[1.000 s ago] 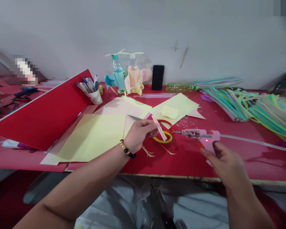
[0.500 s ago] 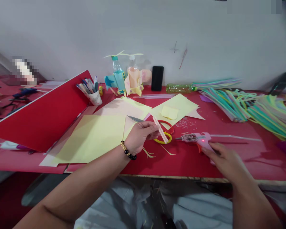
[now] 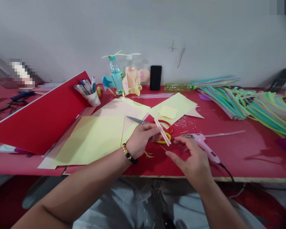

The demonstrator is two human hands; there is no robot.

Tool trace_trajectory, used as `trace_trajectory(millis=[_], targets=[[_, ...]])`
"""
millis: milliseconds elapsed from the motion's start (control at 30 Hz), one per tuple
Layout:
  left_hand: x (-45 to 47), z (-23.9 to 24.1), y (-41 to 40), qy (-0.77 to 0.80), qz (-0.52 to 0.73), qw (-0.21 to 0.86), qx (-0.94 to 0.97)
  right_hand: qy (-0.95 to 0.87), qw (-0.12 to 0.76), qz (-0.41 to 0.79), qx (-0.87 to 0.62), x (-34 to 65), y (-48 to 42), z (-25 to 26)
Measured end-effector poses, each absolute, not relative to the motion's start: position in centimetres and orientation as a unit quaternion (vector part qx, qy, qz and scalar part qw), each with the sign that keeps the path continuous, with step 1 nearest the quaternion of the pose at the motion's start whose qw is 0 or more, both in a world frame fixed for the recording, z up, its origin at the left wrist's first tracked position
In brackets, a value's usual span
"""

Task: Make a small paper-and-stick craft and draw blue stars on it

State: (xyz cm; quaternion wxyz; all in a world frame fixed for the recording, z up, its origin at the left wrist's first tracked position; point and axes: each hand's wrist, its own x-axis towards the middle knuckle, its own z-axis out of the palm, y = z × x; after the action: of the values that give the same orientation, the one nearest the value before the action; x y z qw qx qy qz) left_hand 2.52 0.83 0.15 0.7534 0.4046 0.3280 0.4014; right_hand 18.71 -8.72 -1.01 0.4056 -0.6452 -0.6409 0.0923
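My left hand pinches two pale pink sticks held side by side above the red table. A beaded bracelet sits on that wrist. My right hand hovers open just right of the sticks, fingers spread, holding nothing. A pink glue gun with a red light lies on the table just beyond my right hand, its cord running off the front edge. Scissors with red and yellow handles lie under the sticks, blades pointing left.
Yellow and pink paper sheets cover the table's left-middle. A red board leans at left beside a cup of pens. Two bottle crafts, a black phone and a green bottle stand by the wall. Bundled straws fill the right.
My right hand has let go of the glue gun, which now lies on the table, and has moved left toward the sticks. My left hand has stayed in place.
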Motion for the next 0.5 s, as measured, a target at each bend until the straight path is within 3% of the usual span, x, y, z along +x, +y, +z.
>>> trace_trajectory(millis=[500], targets=[[3.2,-0.1,0.4,0.308,0.401,0.762,0.405,-0.543,0.483,0.253,-0.639,16.5,-7.7,-1.0]])
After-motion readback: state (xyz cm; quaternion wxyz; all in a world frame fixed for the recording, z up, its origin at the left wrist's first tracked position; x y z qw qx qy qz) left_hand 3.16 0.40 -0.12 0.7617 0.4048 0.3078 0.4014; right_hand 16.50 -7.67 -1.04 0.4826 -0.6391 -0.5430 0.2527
